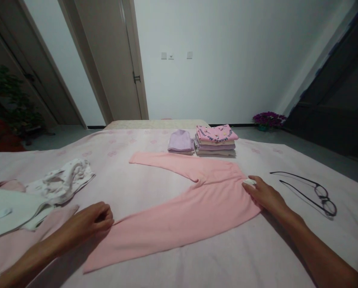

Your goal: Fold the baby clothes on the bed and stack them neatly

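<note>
Pink children's pants (179, 216) lie spread on the table cover, waistband to the right and the two legs reaching left. My left hand (99, 218) is closed, pinching the edge of the nearer leg close to its cuff. At the waistband my right hand (261, 194) grips the fabric, beside a small white tag (250, 182) that shows by its fingers. The farther leg rests loose, curving away to the upper left.
A stack of folded clothes (216, 148) and a lilac folded garment (180, 142) stand beyond the pants. Loose clothes (19, 208) are heaped at the left. Black-framed glasses (321, 196) lie at the right on the pale pink cover (221, 260).
</note>
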`<state>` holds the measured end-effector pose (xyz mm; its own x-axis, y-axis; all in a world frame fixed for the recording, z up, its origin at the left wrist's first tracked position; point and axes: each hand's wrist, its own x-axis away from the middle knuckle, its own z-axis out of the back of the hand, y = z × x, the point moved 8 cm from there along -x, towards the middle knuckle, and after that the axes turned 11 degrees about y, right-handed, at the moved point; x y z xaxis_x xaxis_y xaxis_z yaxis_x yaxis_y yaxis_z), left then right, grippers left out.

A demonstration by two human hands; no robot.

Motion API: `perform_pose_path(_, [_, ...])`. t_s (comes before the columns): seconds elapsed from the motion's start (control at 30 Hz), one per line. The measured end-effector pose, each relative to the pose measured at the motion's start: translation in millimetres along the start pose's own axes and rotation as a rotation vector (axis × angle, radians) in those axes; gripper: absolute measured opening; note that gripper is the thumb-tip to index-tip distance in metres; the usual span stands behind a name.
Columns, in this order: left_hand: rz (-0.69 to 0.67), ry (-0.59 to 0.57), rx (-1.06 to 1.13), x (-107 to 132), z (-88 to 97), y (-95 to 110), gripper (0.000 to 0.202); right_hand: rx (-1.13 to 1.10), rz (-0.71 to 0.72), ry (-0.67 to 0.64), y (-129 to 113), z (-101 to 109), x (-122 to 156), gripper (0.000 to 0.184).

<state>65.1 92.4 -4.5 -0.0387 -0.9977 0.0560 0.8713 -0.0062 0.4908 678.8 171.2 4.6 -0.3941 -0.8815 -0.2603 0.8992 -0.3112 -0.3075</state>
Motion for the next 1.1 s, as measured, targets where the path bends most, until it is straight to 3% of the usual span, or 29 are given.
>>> perform_pose_path(0.17, [0.059,0.161,0.269,8,6.1,5,0.047,0.030,-0.014,-0.060,-3,-3,5,0.063])
perform_pose_path(0.23, [0.070,0.154,0.268,12,2.6,7,0.043,0.062,-0.007,-0.051,-3,-2,7,0.064])
perform_pose_path(0.37, [0.038,0.049,0.187,22,-6.2,16,0.046,0.089,0.012,-0.037,-5,-1,11,0.065])
perform_pose_path(0.6, [-0.005,0.107,-0.017,16,9.4,-3,0.032,0.180,0.054,-0.057,-4,0,15,0.060])
perform_pose_path(0.67, [-0.026,0.188,-0.135,16,16.6,0,0.033,0.214,0.082,-0.037,-8,8,17,0.058])
perform_pose_path(0.73, [-0.098,0.295,-0.183,16,20.4,21,0.033,0.267,0.171,0.058,-23,23,21,0.056])
perform_pose_path(0.8, [-0.251,0.300,-0.114,15,10.2,61,0.030,0.291,0.306,0.158,-51,37,32,0.052])
perform_pose_path(0.87, [-0.457,0.193,0.000,16,-10.8,110,0.031,0.237,0.437,0.179,-84,41,51,0.046])
perform_pose_path(0.97, [-0.753,0.026,0.087,30,-38.0,174,0.031,0.053,0.632,0.098,-129,32,90,0.041])
perform_pose_path(1.03, [-0.851,-0.013,0.071,41,-45.9,193,0.027,-0.041,0.729,0.051,-145,21,117,0.043])
perform_pose_path(1.1, [-0.855,0.008,0.008,49,-47.6,192,0.023,-0.095,0.775,0.010,-148,9,135,0.047])
